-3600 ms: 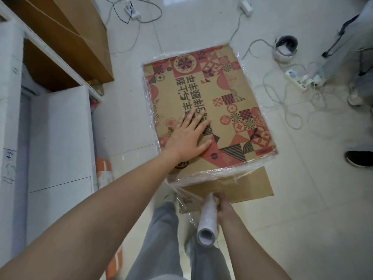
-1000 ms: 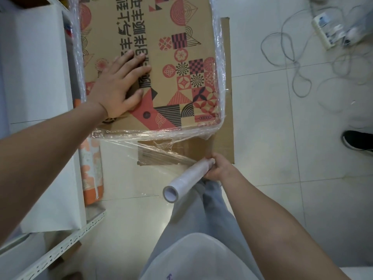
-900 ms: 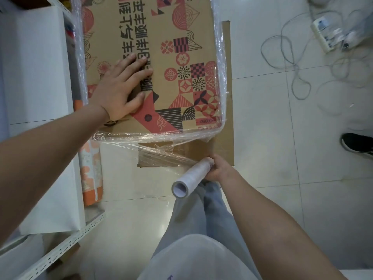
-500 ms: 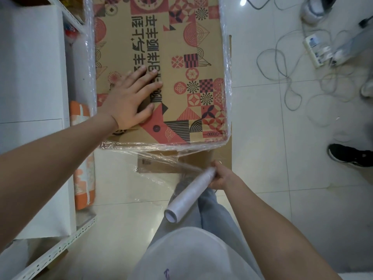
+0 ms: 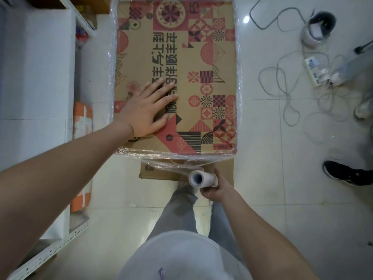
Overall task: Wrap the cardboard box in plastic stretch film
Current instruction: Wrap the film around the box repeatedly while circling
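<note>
Pressing flat with straight, spread fingers, the left hand [image 5: 148, 110] is resting on top of the cardboard box [image 5: 203, 57] standing on the tiled floor [image 5: 282, 199]. Just before the box's near edge, the right hand [image 5: 217, 188] is gripping the stretch film roll [image 5: 201, 178] with curled fingers, film [image 5: 171, 165] running from it to the box.

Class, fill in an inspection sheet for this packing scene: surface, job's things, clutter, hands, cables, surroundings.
Surface: pale tiled floor, glossy.
Job's things: printed cardboard box, film bunched along its edges; stretch film roll, film running from it to the box's near edge.
Clutter: flat cardboard sheet under the box; orange package by the shelf.
Hands: left hand flat on the box top; right hand grips the roll.
Cables: loose cables and power strip, right.
Surroundings: white shelf unit, left; a black shoe, right.
</note>
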Available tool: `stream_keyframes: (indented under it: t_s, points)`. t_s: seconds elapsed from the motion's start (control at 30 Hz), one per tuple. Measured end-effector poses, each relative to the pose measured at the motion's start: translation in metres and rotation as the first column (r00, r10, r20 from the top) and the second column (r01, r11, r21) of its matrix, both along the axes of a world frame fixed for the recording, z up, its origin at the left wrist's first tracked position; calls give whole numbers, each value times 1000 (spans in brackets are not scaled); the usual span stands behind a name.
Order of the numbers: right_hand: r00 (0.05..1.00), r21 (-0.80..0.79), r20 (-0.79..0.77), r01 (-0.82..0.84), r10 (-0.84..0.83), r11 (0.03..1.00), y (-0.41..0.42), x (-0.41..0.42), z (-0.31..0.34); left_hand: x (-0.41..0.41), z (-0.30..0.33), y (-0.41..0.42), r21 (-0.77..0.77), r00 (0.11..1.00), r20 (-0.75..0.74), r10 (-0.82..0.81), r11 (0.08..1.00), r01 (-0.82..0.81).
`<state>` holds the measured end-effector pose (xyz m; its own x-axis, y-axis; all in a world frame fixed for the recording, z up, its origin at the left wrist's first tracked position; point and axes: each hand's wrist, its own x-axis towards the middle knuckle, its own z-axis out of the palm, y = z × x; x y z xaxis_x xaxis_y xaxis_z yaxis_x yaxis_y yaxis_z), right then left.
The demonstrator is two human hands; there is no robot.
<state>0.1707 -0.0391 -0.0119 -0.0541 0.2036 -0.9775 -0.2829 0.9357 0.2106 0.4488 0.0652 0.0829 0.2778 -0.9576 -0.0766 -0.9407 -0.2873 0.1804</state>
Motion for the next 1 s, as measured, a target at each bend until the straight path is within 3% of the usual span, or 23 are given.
stream_keyframes:
  t_s: [0.1, 0.27, 0.43, 0.6, 0.77, 0.9, 1.0]
  points:
    - [996, 81, -7, 91, -91, 993, 7, 10, -5, 0, -1, -1, -14, 1000, 4, 4, 1000, -4]
    - [995, 96, 45, -90, 86, 991, 1, 13, -14, -1, -2, -2, -8, 1000, 15, 12, 1000, -12]
    - [992, -17, 6, -122, 122, 992, -12, 15, -20, -2, -1, -2, 22, 1000, 16, 21, 1000, -21]
    - [944, 11, 111, -314, 311, 949, -22, 9, -21, -1, 0, -3, 30, 999, 32, 16, 999, -17]
    - [959, -9, 13, -282, 283, 959, -58, -19, -25, -5, 3, 0, 22, 990, 137, 19, 1000, -23]
    - [951, -36, 23, -307, 308, 951, -68, -22, -25, -11, 5, -2, -1, 981, 188, -49, 999, 50]
    - [932, 0, 58, -357, 357, 934, -71, -16, -20, -24, 10, -13, -67, 977, 205, 52, 997, -39]
